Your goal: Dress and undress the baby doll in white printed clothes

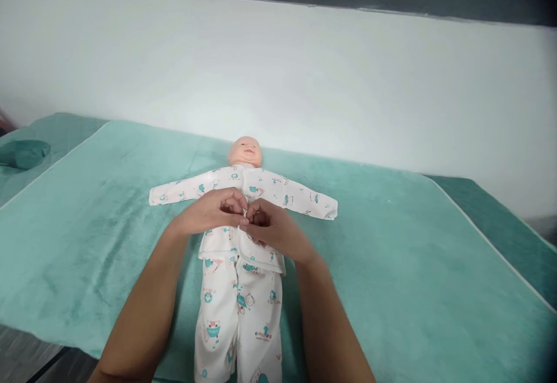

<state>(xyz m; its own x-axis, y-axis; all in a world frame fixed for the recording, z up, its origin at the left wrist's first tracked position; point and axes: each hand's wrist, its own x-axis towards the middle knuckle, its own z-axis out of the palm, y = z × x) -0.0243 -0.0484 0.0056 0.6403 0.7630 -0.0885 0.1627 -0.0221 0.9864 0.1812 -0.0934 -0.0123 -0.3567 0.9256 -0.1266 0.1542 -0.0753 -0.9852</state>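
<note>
A baby doll (245, 152) lies on its back, wearing a white printed shirt (261, 183) with both sleeves stretched out sideways. Matching printed pants (259, 313) cover its legs. Over the middle of the chest, my left hand (220, 208) pinches the shirt's front edge between thumb and fingers. My right hand (274, 226) meets it there, fingers curled and closed on the same front opening. The two sets of fingertips nearly touch. Whatever small fastening lies between them is hidden by the fingers. Below my hands the shirt's hem lies over the top of the pants.
A teal plush cover (391, 278) spreads under the doll over a wide surface. Behind it rises a white wall (278, 75) with a dark band along the top. At the left edge lies a darker green bundle (24, 154). Grey floor (26, 354) shows at lower left.
</note>
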